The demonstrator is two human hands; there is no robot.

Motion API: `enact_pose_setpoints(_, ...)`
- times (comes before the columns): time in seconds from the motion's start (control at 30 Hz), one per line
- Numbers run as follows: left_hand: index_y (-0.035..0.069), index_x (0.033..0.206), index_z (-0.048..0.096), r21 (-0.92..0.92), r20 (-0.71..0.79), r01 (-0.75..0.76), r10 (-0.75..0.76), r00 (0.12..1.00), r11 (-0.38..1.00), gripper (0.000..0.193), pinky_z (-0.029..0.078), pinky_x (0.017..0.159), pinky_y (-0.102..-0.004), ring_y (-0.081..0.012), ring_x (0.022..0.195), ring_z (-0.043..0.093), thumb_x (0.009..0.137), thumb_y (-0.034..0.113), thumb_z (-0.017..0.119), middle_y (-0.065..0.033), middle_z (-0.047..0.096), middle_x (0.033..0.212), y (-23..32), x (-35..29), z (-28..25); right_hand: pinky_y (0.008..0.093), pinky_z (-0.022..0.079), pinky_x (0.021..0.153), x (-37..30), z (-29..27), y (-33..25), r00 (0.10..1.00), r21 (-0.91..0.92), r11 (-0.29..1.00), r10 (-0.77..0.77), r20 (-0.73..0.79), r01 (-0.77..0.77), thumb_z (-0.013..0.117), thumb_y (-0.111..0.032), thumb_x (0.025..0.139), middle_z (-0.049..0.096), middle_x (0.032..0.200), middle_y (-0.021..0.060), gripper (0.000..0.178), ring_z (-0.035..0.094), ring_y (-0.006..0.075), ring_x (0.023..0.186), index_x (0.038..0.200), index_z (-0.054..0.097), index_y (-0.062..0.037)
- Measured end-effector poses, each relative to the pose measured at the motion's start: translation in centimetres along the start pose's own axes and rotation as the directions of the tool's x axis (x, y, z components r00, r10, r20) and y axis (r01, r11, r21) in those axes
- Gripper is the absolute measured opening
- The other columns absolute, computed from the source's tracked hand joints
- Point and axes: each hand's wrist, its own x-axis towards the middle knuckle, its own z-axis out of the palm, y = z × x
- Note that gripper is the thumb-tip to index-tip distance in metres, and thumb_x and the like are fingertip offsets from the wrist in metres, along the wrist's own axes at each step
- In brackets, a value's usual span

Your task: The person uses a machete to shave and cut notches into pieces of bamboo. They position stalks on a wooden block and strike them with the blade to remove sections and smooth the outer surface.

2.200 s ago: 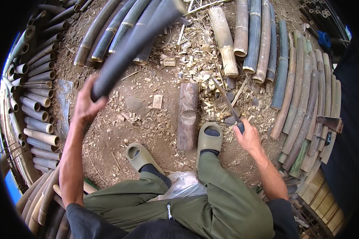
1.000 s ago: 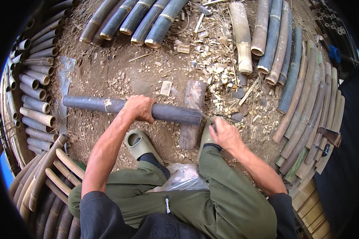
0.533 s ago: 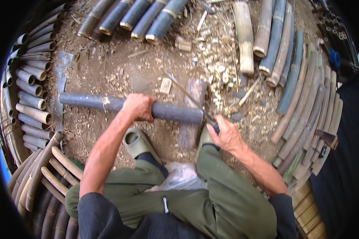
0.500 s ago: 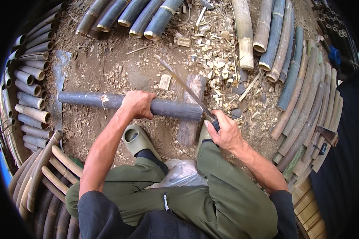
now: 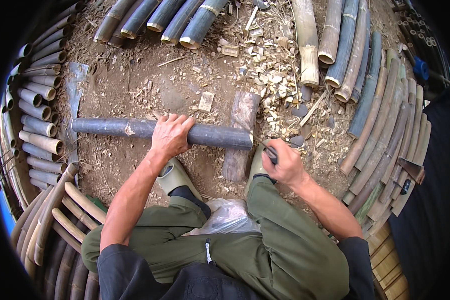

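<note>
Earthen floor of a bamboo work yard, strewn with pale wood chips that gather most thickly beyond and to the right of a short, brown, rough-barked wooden block, the landmark for all places given. A dark blue-grey bamboo tube lies across this block, its right end by the block's right edge and its length running well out to the left. Left of the block, the person's left hand presses down over the tube, fingers close together and curled over its far side; the thumb I cannot make out. Right of the block, the right hand has its fingers wrapped round a long, thin knife with a black handle. The blade appears nearly edge-on; whether it touches the tube I cannot tell from where I stand. On the near side of the block, between the legs, sits a clear, crumpled plastic bag; something pale shows through, too indistinct to identify. Far left of the block, stacked hollow bamboo tubes turn their open ends toward it.
</note>
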Motion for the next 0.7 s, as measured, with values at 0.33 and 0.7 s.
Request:
enact_pose_setpoints(0.33,0.022,0.13,0.054,-0.008,0.586,-0.005,0.009,0.81,1.0,0.068,0.049,0.099,-0.0442,-0.0288,0.112,0.062,0.068,0.018,0.081,-0.0097,0.064,0.114,-0.3,4.3,-5.1,0.0518,0.054,0.069,-3.4,0.6,2.7,0.813,-0.114,0.879,0.473,0.34,-0.463,0.064,-0.021,0.093,0.066,0.086,0.0268,0.027,0.067,0.0474,0.08,0.106,0.051,-0.0007)
enact_pose_setpoints(0.7,0.012,0.113,0.06,0.105,0.298,-0.143,0.106,0.949,0.984,0.052,0.049,0.093,-0.0417,-0.0269,0.108,0.064,0.065,0.017,0.077,-0.007,0.067,0.106,-2.0,5.1,-2.6,0.0398,0.056,0.062,-0.2,-0.9,-3.5,0.987,0.151,0.978,0.152,-0.044,-0.144,0.066,-0.024,0.094,0.068,0.088,0.0219,0.033,0.071,0.0359,0.074,0.111,0.056,0.0025)
